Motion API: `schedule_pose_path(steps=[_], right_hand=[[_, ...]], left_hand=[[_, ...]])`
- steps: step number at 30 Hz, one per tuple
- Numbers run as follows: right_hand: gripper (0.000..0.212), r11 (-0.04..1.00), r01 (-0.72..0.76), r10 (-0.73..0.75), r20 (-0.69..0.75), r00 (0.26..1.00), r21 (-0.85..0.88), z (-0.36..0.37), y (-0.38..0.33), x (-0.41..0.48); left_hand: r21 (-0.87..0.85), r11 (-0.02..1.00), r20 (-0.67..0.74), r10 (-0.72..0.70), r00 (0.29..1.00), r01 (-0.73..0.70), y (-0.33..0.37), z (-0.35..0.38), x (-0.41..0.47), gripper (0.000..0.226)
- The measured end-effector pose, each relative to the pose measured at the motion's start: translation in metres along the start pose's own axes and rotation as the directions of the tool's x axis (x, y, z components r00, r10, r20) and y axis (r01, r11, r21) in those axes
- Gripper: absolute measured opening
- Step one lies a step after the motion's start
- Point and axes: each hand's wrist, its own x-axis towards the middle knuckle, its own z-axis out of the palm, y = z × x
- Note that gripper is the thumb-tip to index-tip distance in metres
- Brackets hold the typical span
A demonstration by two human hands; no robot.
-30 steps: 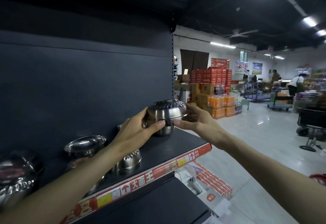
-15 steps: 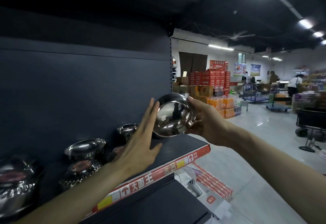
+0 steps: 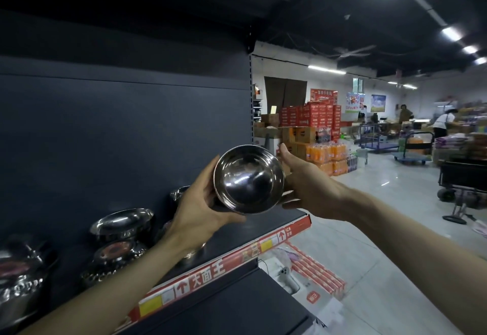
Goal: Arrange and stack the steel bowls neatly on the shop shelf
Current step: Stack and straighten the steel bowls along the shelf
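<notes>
Steel bowl (image 3: 249,179) gripped; shelf strip (image 3: 208,276) reads 大面王

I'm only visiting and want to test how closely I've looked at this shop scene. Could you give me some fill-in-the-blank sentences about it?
The left hand and right hand grip one steel bowl, held ____ the shelf, not resting on it.
The price strip along the shelf's front edge is ____.
The other bowls stand to the held bowl's ____.
Missing words: above; red; left.

Two hands (image 3: 200,204) (image 3: 312,189), one held bowl (image 3: 249,179), at least five shelf bowls (image 3: 123,220) (image 3: 113,255) (image 3: 179,192) (image 3: 18,271) (image 3: 196,253)
</notes>
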Motion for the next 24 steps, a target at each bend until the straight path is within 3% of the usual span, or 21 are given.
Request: schedule_pose_path(steps=[6,10,13,24], right_hand=[[0.092,0.992,0.099,-0.101,0.022,0.995,0.072,0.009,0.007,0.007],[0.076,0.989,0.060,-0.073,0.094,0.993,0.134,0.012,0.016,0.007],[0.069,0.987,0.061,-0.070,0.057,0.996,0.151,0.015,0.023,0.010],[0.068,0.976,0.078,-0.068,-0.056,0.996,0.202,0.011,0.040,0.027]], left_hand=[[-0.263,0.951,-0.001,-0.166,0.986,0.160,-0.005,0.004,0.009,0.087],[-0.419,0.879,0.003,-0.248,0.969,0.226,-0.001,0.009,0.013,0.059],[-0.477,0.841,0.005,-0.288,0.958,0.255,0.002,0.013,0.015,0.039],[-0.480,0.830,0.016,-0.314,0.949,0.283,-0.010,0.022,0.024,0.036]])
